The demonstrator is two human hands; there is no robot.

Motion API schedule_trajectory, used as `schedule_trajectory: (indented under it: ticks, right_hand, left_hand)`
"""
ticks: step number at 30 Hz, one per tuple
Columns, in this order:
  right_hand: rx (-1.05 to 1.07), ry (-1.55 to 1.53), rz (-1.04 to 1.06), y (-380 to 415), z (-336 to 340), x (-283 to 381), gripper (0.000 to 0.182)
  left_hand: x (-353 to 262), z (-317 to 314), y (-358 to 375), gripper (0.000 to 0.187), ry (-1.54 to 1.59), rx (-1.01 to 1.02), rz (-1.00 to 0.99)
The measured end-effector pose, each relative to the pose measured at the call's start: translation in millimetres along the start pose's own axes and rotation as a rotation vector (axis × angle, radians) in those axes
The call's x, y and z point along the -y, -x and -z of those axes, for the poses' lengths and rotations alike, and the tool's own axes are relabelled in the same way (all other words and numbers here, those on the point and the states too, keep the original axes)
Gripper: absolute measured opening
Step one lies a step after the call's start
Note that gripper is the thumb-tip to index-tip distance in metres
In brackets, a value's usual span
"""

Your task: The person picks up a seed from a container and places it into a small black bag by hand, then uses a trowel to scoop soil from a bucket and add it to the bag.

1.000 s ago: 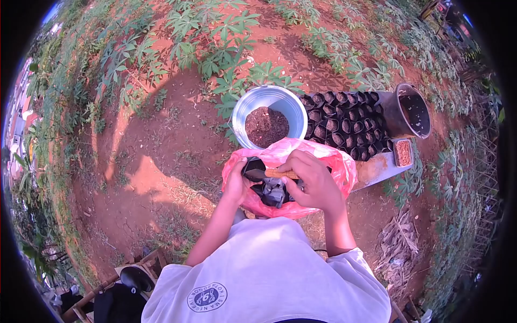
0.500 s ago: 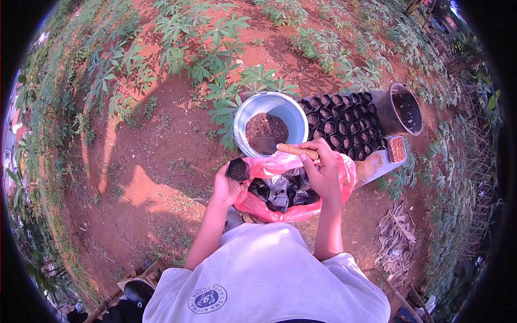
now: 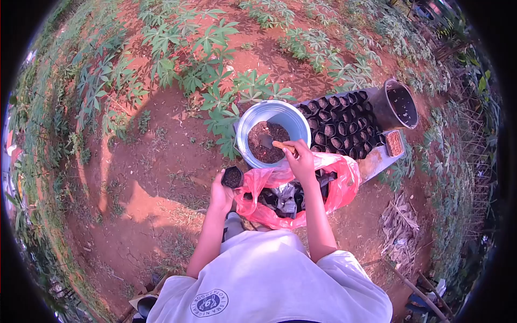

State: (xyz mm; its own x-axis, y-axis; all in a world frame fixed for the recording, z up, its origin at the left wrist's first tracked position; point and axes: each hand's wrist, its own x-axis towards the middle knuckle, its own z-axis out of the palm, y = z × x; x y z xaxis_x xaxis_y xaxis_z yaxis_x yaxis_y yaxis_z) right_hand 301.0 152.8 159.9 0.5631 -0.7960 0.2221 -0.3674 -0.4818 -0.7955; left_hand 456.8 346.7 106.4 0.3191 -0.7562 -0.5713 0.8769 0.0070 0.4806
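Note:
My left hand [image 3: 219, 194] holds a small black bag [image 3: 232, 177] with dark soil in its open top, left of the pink plastic bag. In my right hand [image 3: 301, 160] is the wooden handle [image 3: 283, 146] of a small trowel, its dark blade [image 3: 266, 141] at the soil [image 3: 258, 134] inside the light blue bucket [image 3: 246, 121]. Below my right forearm lies the open pink bag [image 3: 344, 183], with crumpled black and silvery bags [image 3: 286, 198] inside.
Rows of filled black bags [image 3: 336, 126] stand on a board [image 3: 375, 164] right of the bucket. Beyond them are a dark bucket [image 3: 396, 105] and a small tray of reddish grains [image 3: 394, 144]. Leafy plants [image 3: 215, 102] grow near the blue bucket; dry leaves [image 3: 399, 226] lie at the right.
My right hand has moved left and the trowel blade is further into the blue bucket over the soil. My left hand, still holding the black bag, has shifted slightly left and down.

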Motion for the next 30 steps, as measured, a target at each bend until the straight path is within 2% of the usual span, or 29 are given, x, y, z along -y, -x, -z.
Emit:
schedule_trajectory:
  ticks: [6, 19, 25, 28, 30]
  right_hand:
    - [0.08, 0.147, -0.03, 1.4, -12.5, -12.5, 0.017]
    - [0.127, 0.094, -0.017, 14.6, -8.2, -16.0, 0.016]
    - [0.137, 0.081, 0.051, 17.8, -2.0, -21.5, 0.018]
    - [0.158, 0.023, 0.087, 17.6, 0.6, -22.8, 0.019]
    - [0.233, 0.074, 0.032, 17.4, 3.9, -18.7, 0.019]
  left_hand:
    - [-2.6, 8.1, -1.2, 0.042, -0.07, -0.014, 0.0]
    - [9.0, 6.8, 5.2, 0.042, -0.056, -0.047, -0.051]
    - [13.2, -1.7, 15.6, 0.039, -0.038, -0.048, -0.064]
    - [14.5, -5.4, 19.7, 0.04, -0.051, -0.082, -0.06]
    - [18.8, -3.9, 19.3, 0.042, -0.039, -0.1, -0.071]
